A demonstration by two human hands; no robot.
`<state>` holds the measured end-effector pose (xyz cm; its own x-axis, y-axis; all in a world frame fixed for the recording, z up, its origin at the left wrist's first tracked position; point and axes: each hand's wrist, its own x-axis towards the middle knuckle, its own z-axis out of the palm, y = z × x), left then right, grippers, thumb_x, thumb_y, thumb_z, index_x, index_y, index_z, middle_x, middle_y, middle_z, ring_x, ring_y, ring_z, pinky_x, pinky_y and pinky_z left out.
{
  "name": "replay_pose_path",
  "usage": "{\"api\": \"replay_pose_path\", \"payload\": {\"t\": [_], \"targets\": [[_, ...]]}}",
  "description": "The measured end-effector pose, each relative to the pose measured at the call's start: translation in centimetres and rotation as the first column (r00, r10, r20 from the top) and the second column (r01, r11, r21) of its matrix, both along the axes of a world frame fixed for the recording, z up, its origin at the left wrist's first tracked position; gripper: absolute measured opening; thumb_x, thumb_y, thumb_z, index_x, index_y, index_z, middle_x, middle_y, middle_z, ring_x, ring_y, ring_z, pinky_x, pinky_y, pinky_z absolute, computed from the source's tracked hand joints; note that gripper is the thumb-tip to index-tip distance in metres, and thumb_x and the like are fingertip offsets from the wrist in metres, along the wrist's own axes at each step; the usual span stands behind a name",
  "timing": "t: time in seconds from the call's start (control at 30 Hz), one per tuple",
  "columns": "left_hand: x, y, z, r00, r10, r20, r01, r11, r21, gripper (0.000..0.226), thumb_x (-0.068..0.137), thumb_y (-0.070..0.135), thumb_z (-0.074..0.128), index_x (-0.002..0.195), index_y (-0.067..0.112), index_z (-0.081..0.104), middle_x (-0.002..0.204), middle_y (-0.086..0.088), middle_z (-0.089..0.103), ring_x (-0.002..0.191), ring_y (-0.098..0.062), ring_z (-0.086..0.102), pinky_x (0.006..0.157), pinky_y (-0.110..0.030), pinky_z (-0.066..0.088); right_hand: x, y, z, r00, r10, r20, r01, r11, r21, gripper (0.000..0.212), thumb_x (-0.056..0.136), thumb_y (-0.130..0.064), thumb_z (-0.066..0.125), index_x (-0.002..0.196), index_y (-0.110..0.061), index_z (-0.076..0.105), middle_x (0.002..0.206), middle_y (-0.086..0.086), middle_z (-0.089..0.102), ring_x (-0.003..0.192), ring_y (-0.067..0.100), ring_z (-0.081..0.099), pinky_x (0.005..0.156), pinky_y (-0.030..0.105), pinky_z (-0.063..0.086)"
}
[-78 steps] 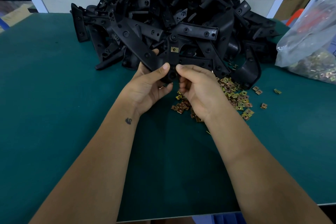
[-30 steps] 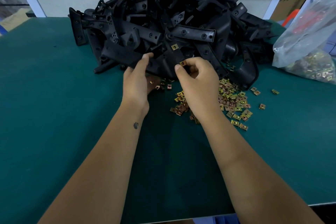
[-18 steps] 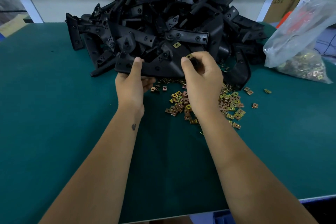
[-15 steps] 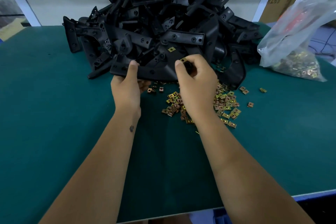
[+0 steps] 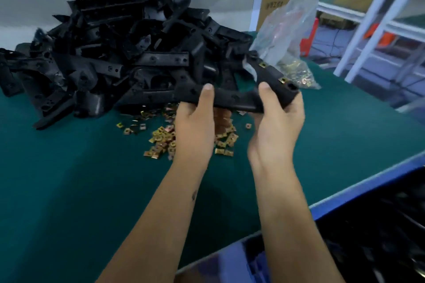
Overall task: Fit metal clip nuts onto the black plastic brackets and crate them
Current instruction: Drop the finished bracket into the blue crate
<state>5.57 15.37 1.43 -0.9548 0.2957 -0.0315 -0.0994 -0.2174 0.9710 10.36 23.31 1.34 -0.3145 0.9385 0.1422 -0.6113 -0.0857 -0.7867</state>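
Observation:
Both hands hold one black plastic bracket (image 5: 236, 99) above the green table (image 5: 69, 179). My left hand (image 5: 195, 122) grips its left end, thumb on top. My right hand (image 5: 279, 117) grips its right end. Two brass clip nuts (image 5: 283, 79) sit on the bracket's upper right arm. A big heap of black brackets (image 5: 119, 53) lies behind. Loose brass clip nuts (image 5: 161, 140) are scattered on the table under my hands.
A clear plastic bag (image 5: 287, 37) with more clip nuts stands at the back right. A blue crate (image 5: 358, 193) holding dark parts sits below the table's front right edge. White shelving (image 5: 372, 18) and cardboard boxes stand at the right.
The bracket has been lifted off the heap and carried to the right. My right hand has gone from pinching a clip nut at the bracket to gripping its right end. The view has swung right.

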Motion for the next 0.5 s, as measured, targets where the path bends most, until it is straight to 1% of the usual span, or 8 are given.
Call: {"api": "replay_pose_path", "payload": {"t": [0.07, 0.13, 0.2, 0.27, 0.33, 0.4, 0.43, 0.5], "targets": [[2.3, 1.6, 0.1, 0.977, -0.213, -0.005, 0.212, 0.973, -0.089, 0.031, 0.097, 0.039, 0.059, 0.075, 0.017, 0.059, 0.052, 0.005, 0.065, 0.045, -0.007, 0.061, 0.046, -0.021, 0.049, 4.6, 2.0, -1.0, 0.996, -0.088, 0.026, 0.088, 0.996, -0.005, 0.017, 0.087, 0.002, 0.066, 0.09, -0.015, 0.066, 0.085, -0.003, 0.07, 0.082, 0.012, 0.064, 0.082, 0.037, 0.057], [5.1, 3.2, 0.1, 0.905, -0.424, 0.035, 0.425, 0.897, -0.125, 0.034, 0.098, 0.033, 0.059, 0.075, 0.008, 0.06, 0.05, 0.0, 0.063, 0.041, -0.011, 0.059, 0.043, -0.021, 0.045, 9.5, 3.7, -2.2, 0.981, -0.182, 0.064, 0.183, 0.983, -0.021, 0.016, 0.089, 0.003, 0.064, 0.093, -0.012, 0.066, 0.09, 0.003, 0.069, 0.086, 0.016, 0.064, 0.079, 0.034, 0.055], [8.7, 4.8, 0.3, 0.789, -0.609, 0.081, 0.614, 0.786, -0.078, 0.027, 0.1, 0.026, 0.057, 0.078, 0.01, 0.058, 0.05, -0.001, 0.063, 0.039, -0.011, 0.057, 0.041, -0.019, 0.044, 14.5, 5.5, -3.4, 0.957, -0.264, 0.118, 0.271, 0.962, -0.041, 0.015, 0.091, -0.001, 0.063, 0.096, -0.014, 0.068, 0.095, 0.005, 0.071, 0.09, 0.018, 0.065, 0.079, 0.032, 0.054], [12.7, 6.6, 0.1, 0.663, -0.74, 0.113, 0.747, 0.664, -0.031, 0.022, 0.1, 0.024, 0.056, 0.082, 0.012, 0.057, 0.053, -0.001, 0.065, 0.04, -0.011, 0.058, 0.041, -0.018, 0.046, 19.4, 7.0, -4.6, 0.928, -0.308, 0.21, 0.324, 0.945, -0.042, 0.011, 0.093, -0.008, 0.063, 0.097, -0.017, 0.068, 0.09, -0.002, 0.072, 0.084, 0.012, 0.066, 0.068, 0.025, 0.051], [16.3, 8.4, -0.9, 0.562, -0.814, 0.149, 0.826, 0.561, -0.052, 0.019, 0.101, 0.024, 0.055, 0.085, 0.013, 0.057, 0.055, 0.001, 0.066, 0.043, -0.01, 0.059, 0.043, -0.019, 0.048, 23.8, 8.2, -5.7, 0.883, -0.356, 0.305, 0.391, 0.918, -0.059, 0.008, 0.094, -0.013, 0.064, 0.099, -0.019, 0.067, 0.087, -0.006, 0.072, 0.082, 0.011, 0.067, 0.069, 0.025, 0.05], [19.1, 9.7, -2.6, 0.477, -0.85, 0.224, 0.879, 0.468, -0.095, 0.017, 0.101, 0.024, 0.054, 0.087, 0.016, 0.058, 0.054, 0.003, 0.065, 0.045, -0.009, 0.059, 0.046, -0.02, 0.049, 27.6, 9.0, -7.1, 0.818, -0.402, 0.411, 0.465, 0.883, -0.064, 0.008, 0.092, -0.016, 0.067, 0.1, -0.018, 0.068, 0.094, -0.002, 0.073, 0.091, 0.019, 0.07, 0.076, 0.032, 0.052], [20.1, 10.2, -3.6, 0.443, -0.852, 0.28, 0.896, 0.434, -0.097, 0.016, 0.101, 0.023, 0.055, 0.087, 0.017, 0.058, 0.054, 0.003, 0.065, 0.046, -0.009, 0.059, 0.048, -0.021, 0.049, 29.1, 9.3, -7.7, 0.774, -0.415, 0.478, 0.495, 0.868, -0.049, 0.008, 0.091, -0.017, 0.068, 0.098, -0.019, 0.069, 0.095, -0.001, 0.073, 0.092, 0.021, 0.07, 0.076, 0.033, 0.052], [21.2, 10.7, -5.6, 0.411, -0.828, 0.381, 0.907, 0.413, -0.081, 0.015, 0.101, 0.02, 0.056, 0.087, 0.017, 0.059, 0.057, 0.003, 0.067, 0.051, -0.009, 0.062, 0.054, -0.023, 0.052, 31.7, 9.8, -8.9, 0.68, -0.415, 0.605, 0.533, 0.846, -0.018, 0.008, 0.087, -0.02, 0.073, 0.093, -0.022, 0.068, 0.09, -0.005, 0.073, 0.084, 0.018, 0.069, 0.066, 0.028, 0.053]]}}
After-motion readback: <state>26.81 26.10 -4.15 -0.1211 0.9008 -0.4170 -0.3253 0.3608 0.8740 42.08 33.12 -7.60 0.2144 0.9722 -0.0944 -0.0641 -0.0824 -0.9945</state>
